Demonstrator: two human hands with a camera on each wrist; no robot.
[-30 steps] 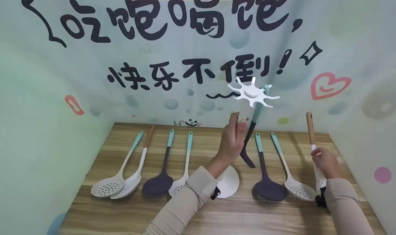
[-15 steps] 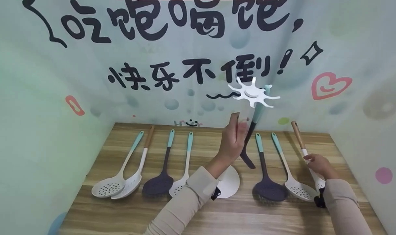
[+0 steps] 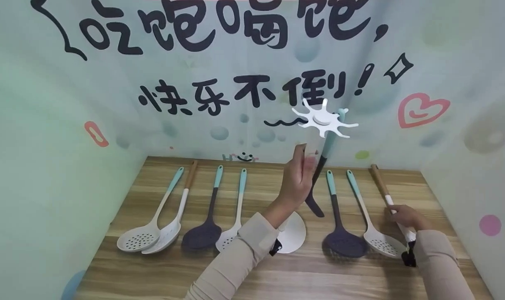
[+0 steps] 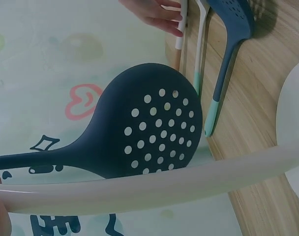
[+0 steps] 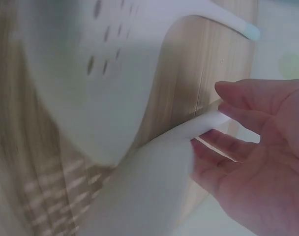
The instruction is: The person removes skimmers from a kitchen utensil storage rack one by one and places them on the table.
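In the head view my left hand grips the upright pole of a white utensil stand with a star-shaped hook top and a round base. A dark skimmer with a mint handle hangs from one hook. At the right, my right hand is at the white stem of a slotted spoon with a wooden handle, which lies on the table. The right wrist view has its fingers fairly straight and spread against the stem; the spoon's head is blurred there.
Beside the right hand lie a white skimmer and a dark utensil. To the left lie another dark utensil and several white slotted ones. A printed cloth stands behind the wooden table.
My right hand has lowered the wooden-handled spoon, its handle end swinging left and down to the table, and the fingers have loosened. The left hand has kept its place on the pole.
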